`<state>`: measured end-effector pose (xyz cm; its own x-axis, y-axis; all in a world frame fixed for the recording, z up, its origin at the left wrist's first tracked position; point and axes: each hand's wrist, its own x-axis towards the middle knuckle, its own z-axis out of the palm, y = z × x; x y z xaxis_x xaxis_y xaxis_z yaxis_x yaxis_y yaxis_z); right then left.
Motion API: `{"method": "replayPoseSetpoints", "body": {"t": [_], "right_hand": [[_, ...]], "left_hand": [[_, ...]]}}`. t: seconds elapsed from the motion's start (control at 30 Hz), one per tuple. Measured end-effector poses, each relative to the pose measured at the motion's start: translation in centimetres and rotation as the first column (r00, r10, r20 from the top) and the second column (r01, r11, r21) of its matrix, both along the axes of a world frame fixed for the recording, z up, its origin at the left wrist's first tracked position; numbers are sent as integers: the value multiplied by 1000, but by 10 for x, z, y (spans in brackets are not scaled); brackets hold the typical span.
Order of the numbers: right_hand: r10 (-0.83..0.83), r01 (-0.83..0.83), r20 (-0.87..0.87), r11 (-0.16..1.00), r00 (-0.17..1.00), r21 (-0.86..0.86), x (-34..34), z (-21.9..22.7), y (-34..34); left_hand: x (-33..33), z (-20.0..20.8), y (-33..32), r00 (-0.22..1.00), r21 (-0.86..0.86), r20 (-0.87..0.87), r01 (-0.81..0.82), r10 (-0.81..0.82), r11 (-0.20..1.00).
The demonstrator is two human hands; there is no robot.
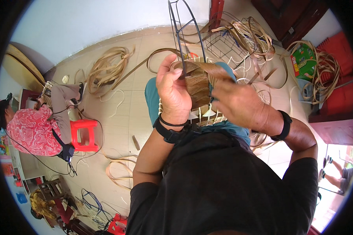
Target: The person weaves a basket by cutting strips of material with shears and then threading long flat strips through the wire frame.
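On my lap, over blue-green trousers [152, 100], rests a black wire frame [179, 32] partly covered with brown woven strips [198, 88]. My left hand [172, 92] is closed round the left edge of this weaving, its thumb by a black rod. One flat brown strip [217, 71] stands out from the top of the weave towards my right hand [239, 103]. That hand is beside the weave's right side, its fingers smeared by motion, so its grip is unclear. Cream ties [208, 113] show along the lower edge of the work.
A coil of flat strips [110, 68] lies on the tiled floor at far left. Farther right are a black wire basket [225, 46] and tangled strips [253, 37]. Another coil hangs over a green package [303, 60]. A person in a red patterned shirt [33, 131] sits left, near a red stool [85, 135].
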<state>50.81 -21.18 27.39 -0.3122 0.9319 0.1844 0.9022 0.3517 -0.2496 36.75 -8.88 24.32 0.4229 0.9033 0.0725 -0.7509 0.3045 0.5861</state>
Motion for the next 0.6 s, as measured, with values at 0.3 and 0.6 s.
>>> {"method": "replayPoseSetpoints", "body": {"t": [0.3,0.6], "right_hand": [[14,177,-554,940,833,291,19,11,44],[-196,273,-823,961,533,-52,-14,-9,51]], "left_hand": [[1,3,3,1000,1,11,-18,17,1000],[-9,-2,36,987,-28,-152,41,-45,999]]}}
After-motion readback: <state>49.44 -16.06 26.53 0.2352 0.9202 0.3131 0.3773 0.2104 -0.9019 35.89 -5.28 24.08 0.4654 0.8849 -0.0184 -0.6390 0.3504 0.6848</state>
